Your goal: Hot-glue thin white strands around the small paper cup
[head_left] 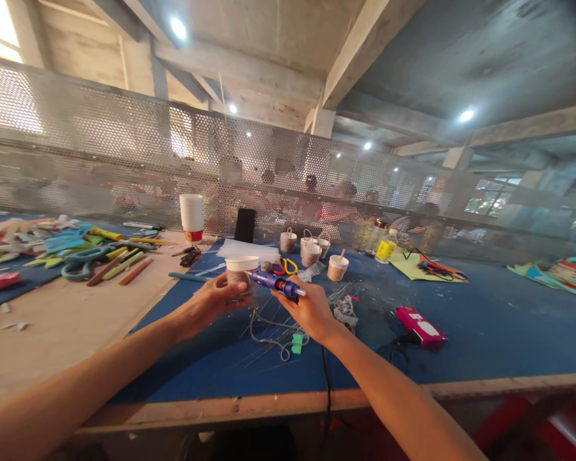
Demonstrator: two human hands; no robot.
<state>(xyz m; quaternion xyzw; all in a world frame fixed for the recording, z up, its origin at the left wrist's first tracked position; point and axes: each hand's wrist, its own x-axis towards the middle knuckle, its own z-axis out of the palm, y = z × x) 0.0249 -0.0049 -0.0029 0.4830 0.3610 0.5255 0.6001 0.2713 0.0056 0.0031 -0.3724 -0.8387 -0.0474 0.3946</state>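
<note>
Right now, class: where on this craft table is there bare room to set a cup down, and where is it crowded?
Free: blue mat right of the pink box, and bare board left of the left hand. Crowded: around the small pots, the scissors, the glue gun in the right hand, and the far-left tool pile.

Glossy plastic glue gun [277, 285], paper cup [241, 268]

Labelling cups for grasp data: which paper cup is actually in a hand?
The white-rimmed cup at the centre, gripped by the left hand, glue gun nozzle at its side. The small handled cups and the white stack stand untouched behind.
</note>
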